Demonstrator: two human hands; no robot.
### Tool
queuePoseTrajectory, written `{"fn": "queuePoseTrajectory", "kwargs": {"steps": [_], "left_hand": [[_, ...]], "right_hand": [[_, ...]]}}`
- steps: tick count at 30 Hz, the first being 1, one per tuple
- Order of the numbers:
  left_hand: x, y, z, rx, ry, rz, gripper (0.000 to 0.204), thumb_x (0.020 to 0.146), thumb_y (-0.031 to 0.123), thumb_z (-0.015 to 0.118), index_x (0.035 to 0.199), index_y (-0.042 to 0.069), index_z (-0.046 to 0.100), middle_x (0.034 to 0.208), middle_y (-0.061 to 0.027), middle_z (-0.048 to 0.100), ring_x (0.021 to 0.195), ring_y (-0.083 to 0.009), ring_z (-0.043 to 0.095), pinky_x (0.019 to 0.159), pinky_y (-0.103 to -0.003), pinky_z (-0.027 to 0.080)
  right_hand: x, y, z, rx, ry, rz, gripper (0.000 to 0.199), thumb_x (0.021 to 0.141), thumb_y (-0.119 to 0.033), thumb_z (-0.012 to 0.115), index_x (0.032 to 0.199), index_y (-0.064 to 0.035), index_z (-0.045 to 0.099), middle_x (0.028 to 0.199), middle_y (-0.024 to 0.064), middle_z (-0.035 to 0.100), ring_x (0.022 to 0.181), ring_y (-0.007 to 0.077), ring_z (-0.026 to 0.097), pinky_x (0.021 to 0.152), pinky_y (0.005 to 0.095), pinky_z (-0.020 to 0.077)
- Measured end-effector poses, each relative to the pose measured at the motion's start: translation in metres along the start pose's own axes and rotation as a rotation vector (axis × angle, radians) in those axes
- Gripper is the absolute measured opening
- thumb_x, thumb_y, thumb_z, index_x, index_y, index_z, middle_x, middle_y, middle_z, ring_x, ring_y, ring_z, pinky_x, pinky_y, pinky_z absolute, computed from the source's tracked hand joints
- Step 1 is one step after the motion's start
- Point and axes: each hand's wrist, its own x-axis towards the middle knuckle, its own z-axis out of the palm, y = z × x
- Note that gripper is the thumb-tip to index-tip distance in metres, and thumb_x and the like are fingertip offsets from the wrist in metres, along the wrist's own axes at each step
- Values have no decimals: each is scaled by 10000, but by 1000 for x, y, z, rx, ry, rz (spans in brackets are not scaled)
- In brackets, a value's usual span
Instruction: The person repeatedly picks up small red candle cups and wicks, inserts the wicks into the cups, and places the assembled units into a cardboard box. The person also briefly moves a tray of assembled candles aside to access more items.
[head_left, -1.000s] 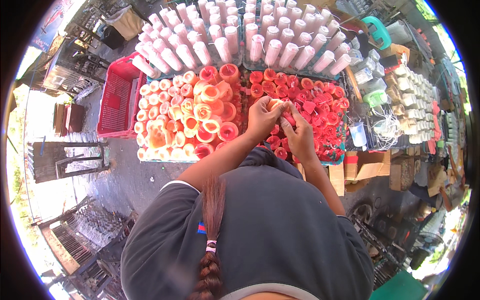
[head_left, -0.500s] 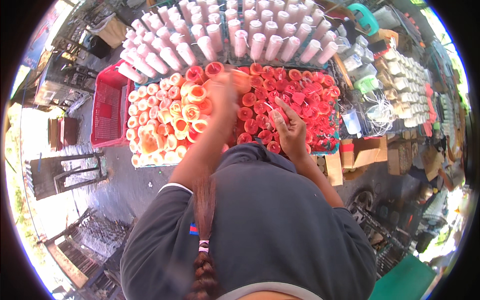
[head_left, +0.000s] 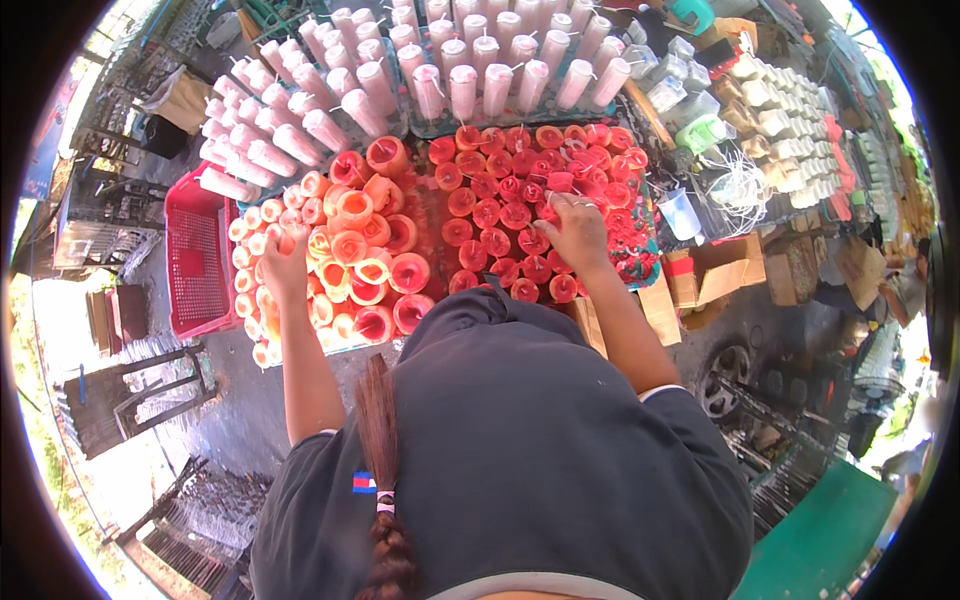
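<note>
My left hand is among hollow orange wax candle shells on the left, its fingers closed around one pale orange shell. On the right, red candles with short wicks stand packed in rows. My right hand reaches over them from the near side, fingers bent down onto a red candle; the hand hides most of it. A red wax piece lies just beyond those fingertips. Larger orange-red shells stand between the two groups.
Rows of tall pale pink candles stand at the back. A red plastic crate sits at the left. Cardboard boxes, a white cup, a tangle of white string and pale molded blocks are on the right.
My left hand has swung from the middle to the shells at far left. My right hand has lowered a red candle from above the rows into them. Several larger shells now stand in the middle.
</note>
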Motion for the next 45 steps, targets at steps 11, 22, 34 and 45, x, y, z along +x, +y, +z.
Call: {"fn": "queuePoseTrajectory", "kwargs": {"steps": [11, 22, 34, 45], "left_hand": [[-43, -7, 4, 159, 38, 346, 301, 816, 303, 650, 973, 52, 594, 988, -94, 603, 974, -284, 553, 870, -402, 424], [-60, -12, -15, 2, -81, 155, 574, 755, 189, 708, 1253, 85, 442, 1237, -149, 482, 1145, -323, 479, 931, -409, 430], [-64, -1, -10, -75, 96, 118, 498, 815, 218, 665, 1239, 49, 467, 1299, -152, 434, 1211, -320, 427, 996, -406, 382], [-83, 95, -11, -394, 13, 298, 148, 816, 80, 645, 957, 37, 650, 1060, -100, 605, 1029, -248, 579, 886, -336, 453]], "right_hand": [[45, 183, 10, -250, 405, 282, 422, 709, -115, 628, 1115, -38, 543, 1115, 155, 584, 1055, 330, 542, 906, 428, 421], [91, 279, 35, -43, -295, 393, 573, 649, -115, 734, 1187, -94, 539, 1119, 192, 586, 1099, 341, 543, 906, 408, 449], [56, 226, 24, -273, 61, 321, 246, 734, -225, 678, 909, -76, 590, 869, 171, 637, 856, 377, 602, 728, 460, 469], [49, 239, 20, -52, 129, 307, 373, 601, -215, 795, 898, -67, 625, 807, 121, 664, 746, 272, 645, 698, 355, 492]]}}
